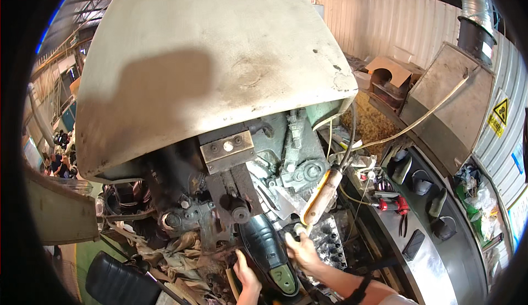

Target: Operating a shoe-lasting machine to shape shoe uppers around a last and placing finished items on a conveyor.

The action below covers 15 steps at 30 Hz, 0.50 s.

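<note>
A black leather shoe [263, 244] sits under the machine head with its toe toward the metal parts. Inside its opening shows a green shoe last [282, 278]. To the left of the shoe is my left hand [247, 276], open, its fingers stretched up along the side. My right hand [303, 253] is on the right side, its fingers closed around a small pale thing I cannot make out, just below a yellow-edged hanging work lamp [323, 196]. The machine's metal plunger block [235, 195] stands just above the shoe.
A large cream machine hood [220, 52] overhangs the work. Right of it, a conveyor [434, 255] carries several dark shoe parts, a black box [414, 244] and a red tool [393, 204]. A black padded seat [118, 280] and crumpled cloth [181, 255] lie at the lower left.
</note>
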{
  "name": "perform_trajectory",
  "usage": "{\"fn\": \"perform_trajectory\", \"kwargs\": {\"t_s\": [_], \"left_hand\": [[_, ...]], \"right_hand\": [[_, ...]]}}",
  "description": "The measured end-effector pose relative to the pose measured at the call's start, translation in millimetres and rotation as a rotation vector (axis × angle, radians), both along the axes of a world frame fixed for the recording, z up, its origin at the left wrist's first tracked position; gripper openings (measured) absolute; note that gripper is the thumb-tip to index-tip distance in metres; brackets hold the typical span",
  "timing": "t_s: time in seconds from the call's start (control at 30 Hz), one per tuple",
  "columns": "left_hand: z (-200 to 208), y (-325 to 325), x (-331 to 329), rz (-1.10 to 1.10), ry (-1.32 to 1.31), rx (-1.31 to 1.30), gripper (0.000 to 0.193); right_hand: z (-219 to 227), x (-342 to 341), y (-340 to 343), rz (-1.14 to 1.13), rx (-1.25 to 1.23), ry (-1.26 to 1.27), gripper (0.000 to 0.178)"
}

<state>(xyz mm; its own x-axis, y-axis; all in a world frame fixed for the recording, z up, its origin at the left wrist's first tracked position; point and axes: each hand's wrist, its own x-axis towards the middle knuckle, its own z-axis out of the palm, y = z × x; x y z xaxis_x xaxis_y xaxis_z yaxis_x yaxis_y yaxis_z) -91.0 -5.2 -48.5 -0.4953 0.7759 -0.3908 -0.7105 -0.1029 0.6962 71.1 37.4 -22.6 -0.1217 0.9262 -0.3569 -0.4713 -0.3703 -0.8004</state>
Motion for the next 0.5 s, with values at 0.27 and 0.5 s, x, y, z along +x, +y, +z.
{"fn": "perform_trajectory", "kwargs": {"t_s": [0.27,0.5], "left_hand": [[-107,-133,-38,-0.962,1.714,-0.387,0.06],[-187,-159,-27,-0.855,1.29,-0.532,0.075]], "right_hand": [[-120,174,-2,-0.06,-0.163,-0.863,0.091],[-217,165,14,-0.062,-0.151,-0.84,0.075]]}}
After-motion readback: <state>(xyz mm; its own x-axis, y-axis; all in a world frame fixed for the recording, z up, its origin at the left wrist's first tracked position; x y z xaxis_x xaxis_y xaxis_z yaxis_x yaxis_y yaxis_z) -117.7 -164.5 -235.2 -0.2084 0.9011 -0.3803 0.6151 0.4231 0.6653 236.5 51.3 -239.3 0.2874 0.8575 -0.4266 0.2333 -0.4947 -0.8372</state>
